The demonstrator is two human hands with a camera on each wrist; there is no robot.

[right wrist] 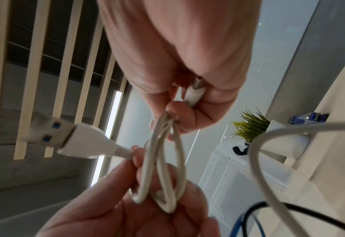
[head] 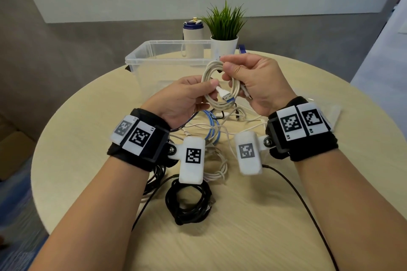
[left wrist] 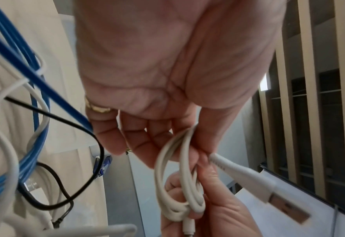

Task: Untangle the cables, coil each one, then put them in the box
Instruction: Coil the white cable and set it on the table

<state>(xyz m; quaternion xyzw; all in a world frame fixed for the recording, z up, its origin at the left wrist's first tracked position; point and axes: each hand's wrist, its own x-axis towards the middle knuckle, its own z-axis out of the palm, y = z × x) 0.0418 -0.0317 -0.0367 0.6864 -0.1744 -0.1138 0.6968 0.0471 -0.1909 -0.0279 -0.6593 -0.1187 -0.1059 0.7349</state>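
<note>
Both hands hold the white cable [head: 217,86], neatly looped.

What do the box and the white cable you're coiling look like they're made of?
Box: clear plastic, glossy; the table and bottle show through its walls. White cable: likely a soft rubbery plastic jacket, matte off-white, bending in smooth loops between both hands; its plug has a bare metal shell with a blue insert.
</note>
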